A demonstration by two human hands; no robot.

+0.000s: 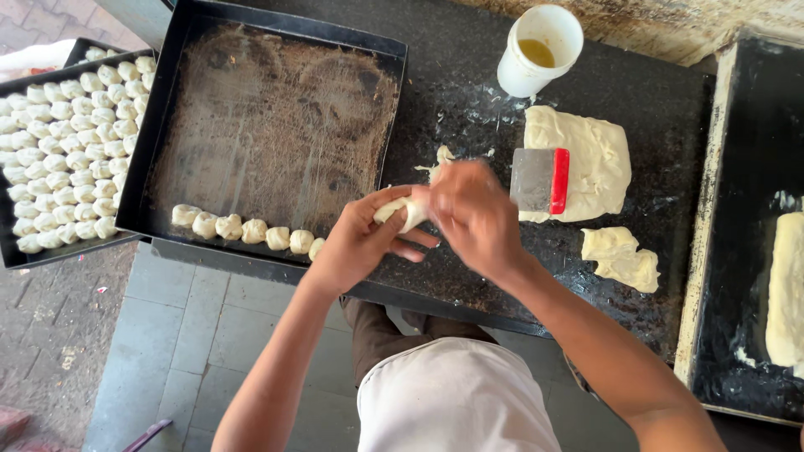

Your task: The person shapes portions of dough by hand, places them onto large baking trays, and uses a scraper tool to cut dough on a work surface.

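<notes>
We grip a lump of dough [400, 211] just right of the big black tray [276, 33], our left hand [356, 243] curling its fingers shut around it while our blurred right hand [473, 213] presses on its end, with a row of dough balls [247, 228] along the tray's near edge.

Both hands meet over the worktop's [469, 109] near edge, left hand [360, 243] and right hand [473, 213] around a dough piece [400, 211]. Left: baking tray [268, 125], row of dough balls [243, 228] along its near side. Farther left, a full tray [67, 142]. Right: dough slab [586, 159], scraper [540, 180] on it; cup [536, 50] far; dough scraps [621, 258] near.
</notes>
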